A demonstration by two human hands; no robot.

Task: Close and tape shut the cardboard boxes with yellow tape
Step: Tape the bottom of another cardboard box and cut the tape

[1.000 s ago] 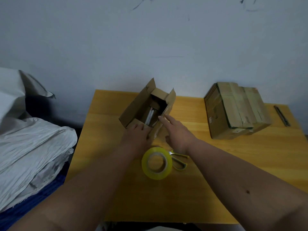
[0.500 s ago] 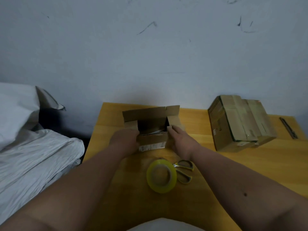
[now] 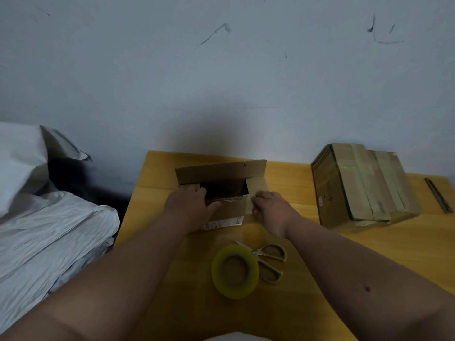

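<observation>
Yellow table (image 3: 320, 279), open cardboard box (image 3: 221, 173)

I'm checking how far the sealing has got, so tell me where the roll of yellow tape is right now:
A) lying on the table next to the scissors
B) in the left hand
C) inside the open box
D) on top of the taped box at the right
A: the roll of yellow tape lies on the table against the scissors, nearer the camera than the open box, while the left hand and right hand are both on the box.
</observation>
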